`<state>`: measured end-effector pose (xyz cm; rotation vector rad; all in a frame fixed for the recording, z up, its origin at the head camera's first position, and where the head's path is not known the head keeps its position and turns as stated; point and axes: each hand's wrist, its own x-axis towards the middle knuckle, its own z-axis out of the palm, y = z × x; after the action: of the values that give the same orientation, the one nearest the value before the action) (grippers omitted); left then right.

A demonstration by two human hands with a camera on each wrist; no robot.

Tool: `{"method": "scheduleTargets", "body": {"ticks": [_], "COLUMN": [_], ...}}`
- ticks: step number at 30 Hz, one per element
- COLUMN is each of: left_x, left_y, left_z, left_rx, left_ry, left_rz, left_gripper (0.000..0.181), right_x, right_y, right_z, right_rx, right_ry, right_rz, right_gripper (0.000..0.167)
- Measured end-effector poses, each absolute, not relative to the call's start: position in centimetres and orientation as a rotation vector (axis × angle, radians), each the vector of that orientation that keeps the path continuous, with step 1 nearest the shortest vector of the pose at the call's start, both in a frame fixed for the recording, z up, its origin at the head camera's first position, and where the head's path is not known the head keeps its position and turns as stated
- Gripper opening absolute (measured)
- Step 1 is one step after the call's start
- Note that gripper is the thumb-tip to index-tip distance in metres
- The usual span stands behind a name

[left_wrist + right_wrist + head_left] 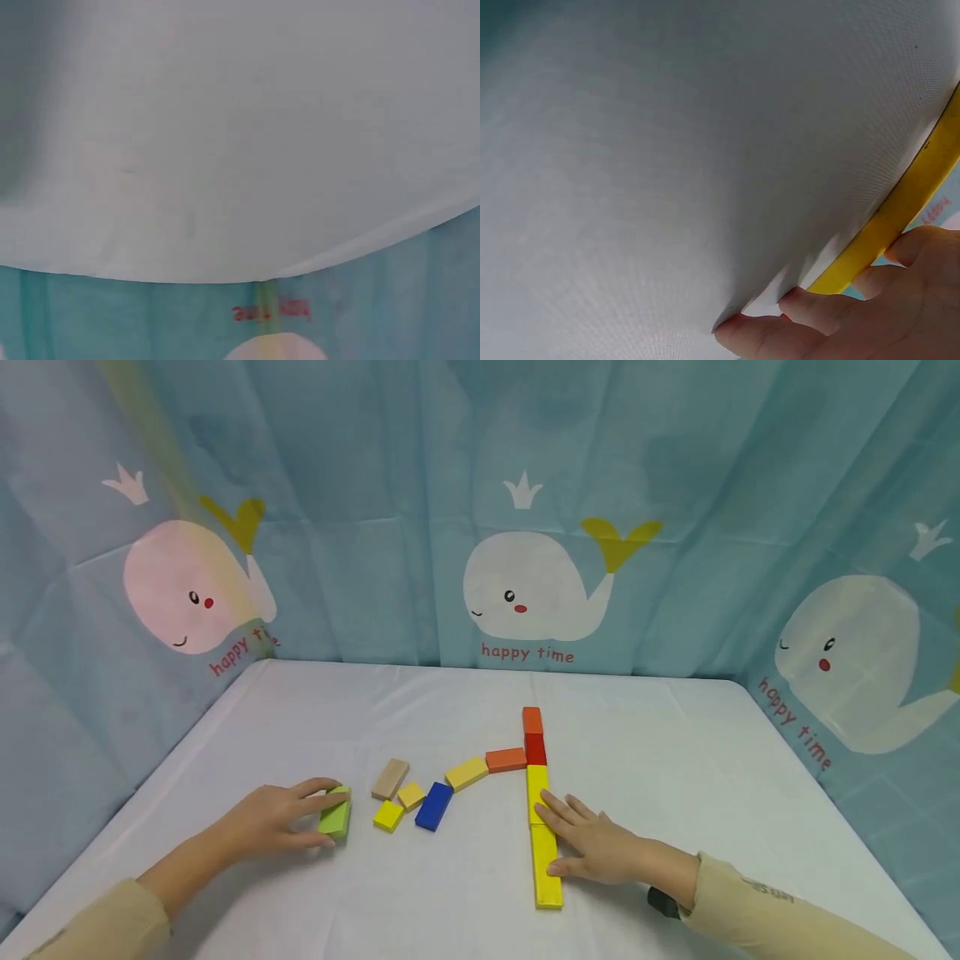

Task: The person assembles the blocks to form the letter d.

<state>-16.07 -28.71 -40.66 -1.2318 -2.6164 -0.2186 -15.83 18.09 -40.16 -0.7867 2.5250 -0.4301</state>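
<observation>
On the left of the table, my left hand [270, 822] pinches a green block [339, 820] between thumb and fingers. My right hand [600, 847] has its fingers extended against the side of two long yellow blocks [547, 889] laid end to end. Beyond them the line continues with a red block [536, 749] and an orange block [532, 720]. In the right wrist view, fingertips [802, 304] lie along the edge of a yellow block [877, 232]. The left wrist view shows neither the hand nor a block.
From the line, an orange-red block [506, 760], a pale yellow block [467, 773] and a blue block [434, 807] curve leftward. Two small yellow blocks [388, 816] and a wooden block [390, 779] lie near the green one. A whale-print curtain [360, 585] surrounds the white table [645, 735].
</observation>
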Motion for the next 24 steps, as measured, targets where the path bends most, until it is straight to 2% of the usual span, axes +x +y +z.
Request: {"method": "scheduleTargets", "body": {"ticks": [4,12,24], "left_x": [-15.6,-14.3,-13.6], "left_y": [-26.6,-23.4,-22.0], "left_z": [-40.9,-41.4,-41.9], "left_rx": [-1.351,-1.406,-1.411], "left_ry": [-2.42,-2.393,-2.344], "left_rz": [-0.22,-0.175,-0.184], "left_gripper": [0.054,0.054,0.053], "right_x": [-15.8,-15.9,-15.8], "right_y": [18.2,18.2,18.1], "right_z": [-40.1,-40.2,-40.0], "right_rx": [-0.787,-0.797,-0.789], "right_ry": [2.529,2.528,2.526], "right_rz": [-0.432,-0.435,-0.431], "right_gripper": [0.084,0.085,0.085]}}
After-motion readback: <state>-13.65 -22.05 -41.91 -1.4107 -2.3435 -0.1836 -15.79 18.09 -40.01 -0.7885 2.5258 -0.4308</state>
